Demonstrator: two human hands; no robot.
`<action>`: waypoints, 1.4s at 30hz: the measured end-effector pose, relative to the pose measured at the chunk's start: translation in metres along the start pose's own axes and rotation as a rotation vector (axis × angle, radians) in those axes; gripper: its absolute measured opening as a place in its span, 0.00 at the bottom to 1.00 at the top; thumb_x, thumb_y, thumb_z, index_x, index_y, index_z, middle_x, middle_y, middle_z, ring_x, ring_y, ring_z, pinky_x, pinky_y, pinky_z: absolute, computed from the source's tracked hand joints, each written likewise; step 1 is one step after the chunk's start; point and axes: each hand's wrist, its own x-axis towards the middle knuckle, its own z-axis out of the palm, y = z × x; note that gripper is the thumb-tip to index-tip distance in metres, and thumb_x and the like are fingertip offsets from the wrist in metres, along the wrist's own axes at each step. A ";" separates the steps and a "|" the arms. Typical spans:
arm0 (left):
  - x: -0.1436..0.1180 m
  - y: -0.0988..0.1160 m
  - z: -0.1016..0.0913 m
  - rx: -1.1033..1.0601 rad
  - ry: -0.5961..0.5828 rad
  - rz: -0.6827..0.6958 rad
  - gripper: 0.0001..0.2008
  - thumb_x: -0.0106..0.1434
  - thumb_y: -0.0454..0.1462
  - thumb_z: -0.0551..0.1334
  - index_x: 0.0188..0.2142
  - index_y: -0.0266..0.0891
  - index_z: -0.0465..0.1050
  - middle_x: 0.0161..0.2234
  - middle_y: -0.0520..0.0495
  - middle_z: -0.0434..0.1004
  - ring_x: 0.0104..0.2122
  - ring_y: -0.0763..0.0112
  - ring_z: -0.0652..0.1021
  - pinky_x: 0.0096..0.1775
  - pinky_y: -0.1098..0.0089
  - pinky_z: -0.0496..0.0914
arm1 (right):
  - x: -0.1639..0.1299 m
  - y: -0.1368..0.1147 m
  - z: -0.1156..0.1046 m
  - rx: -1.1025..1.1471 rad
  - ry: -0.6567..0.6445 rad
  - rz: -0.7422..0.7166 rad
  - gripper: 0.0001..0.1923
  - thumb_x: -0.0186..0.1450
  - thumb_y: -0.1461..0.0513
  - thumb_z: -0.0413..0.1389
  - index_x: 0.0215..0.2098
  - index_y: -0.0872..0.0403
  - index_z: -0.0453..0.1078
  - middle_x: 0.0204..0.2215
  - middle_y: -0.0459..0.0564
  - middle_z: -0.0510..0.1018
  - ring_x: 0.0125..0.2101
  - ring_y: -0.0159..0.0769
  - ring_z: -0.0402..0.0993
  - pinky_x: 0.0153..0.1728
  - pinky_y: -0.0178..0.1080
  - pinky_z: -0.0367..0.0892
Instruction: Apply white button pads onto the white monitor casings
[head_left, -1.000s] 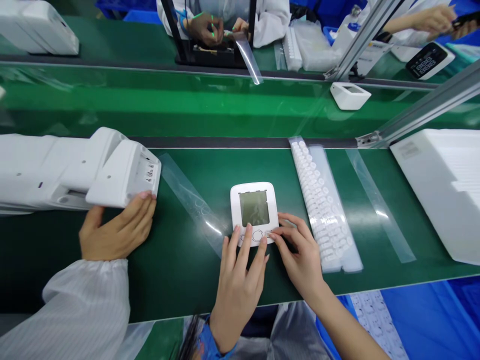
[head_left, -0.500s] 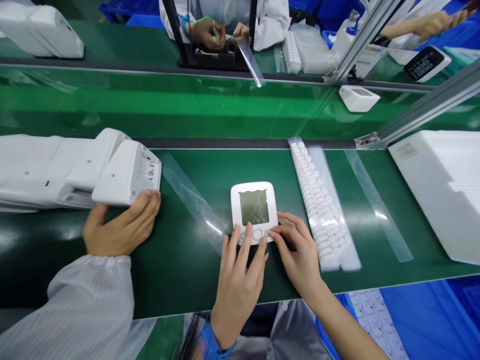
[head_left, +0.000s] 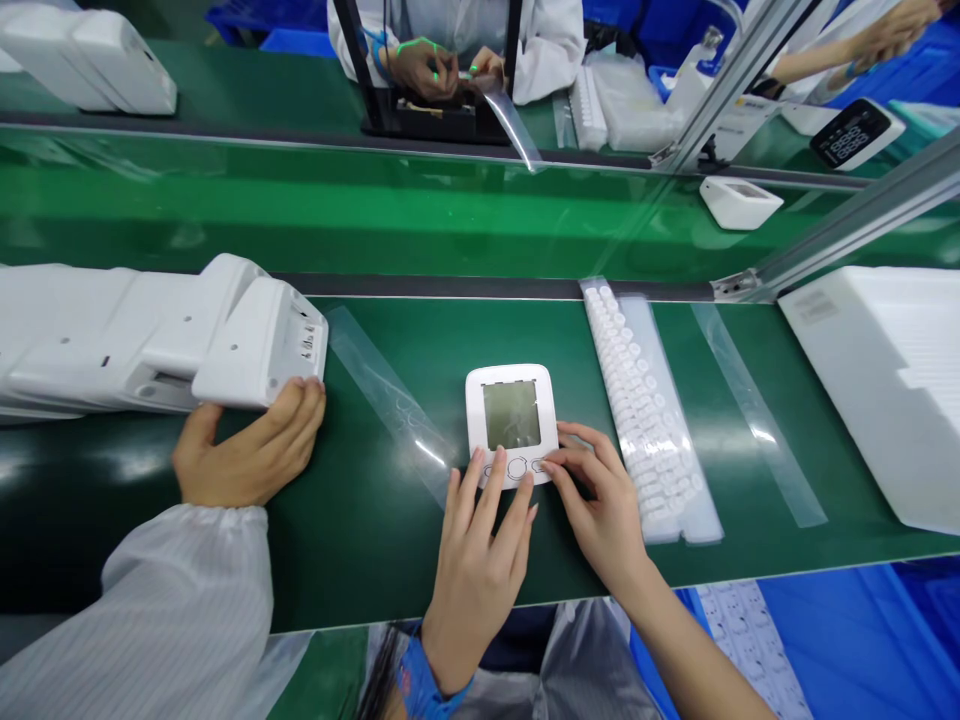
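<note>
A white blood pressure monitor with a blank grey-green screen lies face up on the green bench. My left hand, a blue band at its wrist, rests with fingers stretched over the monitor's lower edge. At the lower right corner my right hand has thumb and forefinger pinched together by the right-hand button outline. Whatever sits between those fingertips is too small to make out. To the right lies a clear plastic strip of small white round pieces. An empty-looking clear strip lies to the left.
A co-worker's hand touches a row of white monitor housings at left. Another clear strip and a large white tray are at right. Beyond the bench runs a green belt carrying a white device. Metal posts rise at right.
The white device on the belt has shifted right. The whole view has moved slightly. My hands and the monitor keep almost the same pose.
</note>
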 end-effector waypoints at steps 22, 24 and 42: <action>0.001 0.002 0.000 0.006 -0.023 -0.020 0.23 0.67 0.36 0.62 0.61 0.45 0.68 0.65 0.43 0.65 0.67 0.48 0.62 0.65 0.47 0.63 | 0.001 0.001 -0.004 -0.006 -0.041 0.002 0.06 0.69 0.67 0.55 0.38 0.51 0.72 0.50 0.55 0.72 0.51 0.42 0.76 0.46 0.42 0.78; 0.001 0.002 0.000 0.006 -0.024 -0.022 0.26 0.66 0.36 0.62 0.63 0.46 0.66 0.65 0.44 0.65 0.67 0.48 0.63 0.65 0.48 0.62 | 0.001 0.001 -0.004 -0.015 -0.048 -0.001 0.06 0.69 0.67 0.55 0.38 0.51 0.72 0.50 0.55 0.72 0.52 0.43 0.76 0.46 0.43 0.78; 0.004 0.002 -0.002 0.010 -0.032 -0.018 0.26 0.65 0.35 0.63 0.62 0.45 0.67 0.64 0.43 0.66 0.66 0.47 0.64 0.63 0.47 0.66 | 0.002 0.001 -0.005 -0.013 -0.053 0.003 0.06 0.69 0.66 0.54 0.37 0.51 0.73 0.50 0.56 0.72 0.51 0.43 0.76 0.47 0.43 0.76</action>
